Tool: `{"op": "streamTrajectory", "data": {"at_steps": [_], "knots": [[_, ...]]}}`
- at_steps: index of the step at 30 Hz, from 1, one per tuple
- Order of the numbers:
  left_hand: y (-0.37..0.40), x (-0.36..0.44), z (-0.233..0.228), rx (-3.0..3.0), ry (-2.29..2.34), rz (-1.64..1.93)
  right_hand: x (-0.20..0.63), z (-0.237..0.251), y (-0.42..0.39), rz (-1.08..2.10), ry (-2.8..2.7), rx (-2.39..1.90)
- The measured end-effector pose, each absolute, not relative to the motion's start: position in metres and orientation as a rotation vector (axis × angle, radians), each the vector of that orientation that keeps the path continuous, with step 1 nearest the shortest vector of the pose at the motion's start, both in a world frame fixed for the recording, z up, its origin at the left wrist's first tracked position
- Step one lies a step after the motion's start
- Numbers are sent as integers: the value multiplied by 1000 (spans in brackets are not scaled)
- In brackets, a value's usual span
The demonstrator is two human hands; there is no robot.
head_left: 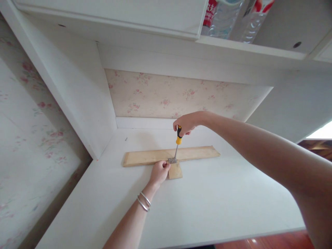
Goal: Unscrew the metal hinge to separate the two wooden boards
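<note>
The long board is being carried by the white tabletop, well inside its edges, and is lying from left to right in the far half. The small block is being set against the near side of the long board, slightly right of its middle. The screwdriver is being grasped around its handle by the right hand, with the shaft being pointed down and slightly left. The left hand, fingers curled, is being rested at the left side of the joint; whether the wood is being pinched or only pressed cannot be told. The metal hinge is being laid across the joint, and its far leaf is being met by the screwdriver tip.

Slipping of the tip toward the left fingers is being judged the main hazard, as it could be caused by the tilted shaft. Shifting of the small block is also being risked if uneven pressure is applied.

Movement on the left is being limited by the upright side panel, and on the far side by the back ledge. The widest room is being offered right and near, up to the tabletop's near edge.
</note>
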State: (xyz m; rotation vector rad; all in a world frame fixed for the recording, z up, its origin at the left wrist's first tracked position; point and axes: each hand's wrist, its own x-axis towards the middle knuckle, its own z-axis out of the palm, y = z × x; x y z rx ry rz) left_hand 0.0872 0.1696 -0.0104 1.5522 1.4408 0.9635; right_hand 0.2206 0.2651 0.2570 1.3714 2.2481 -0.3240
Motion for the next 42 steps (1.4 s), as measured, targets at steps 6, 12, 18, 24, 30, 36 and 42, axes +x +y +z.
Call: {"op": "streamTrajectory", "data": {"at_steps": [6, 12, 18, 24, 30, 36, 42], "knots": [[169, 87, -12, 1531, 1410, 988, 219, 258, 260, -345, 2155, 1463], [169, 86, -11, 1529, 1424, 967, 219, 258, 261, -330, 2317, 1246], [170, 86, -13, 1521, 1424, 963, 222, 256, 264, -301, 2153, 1382], [170, 87, -14, 1531, 1415, 972, 226, 258, 261, -331, 2291, 1371], [169, 87, -12, 1493, 1403, 978, 221, 259, 261, -299, 2350, 1301], [168, 87, -6, 1489, 1426, 955, 218, 258, 262, -324, 2181, 1461], [168, 87, -8, 1540, 1467, 963, 220, 260, 258, -321, 2291, 1340]]}}
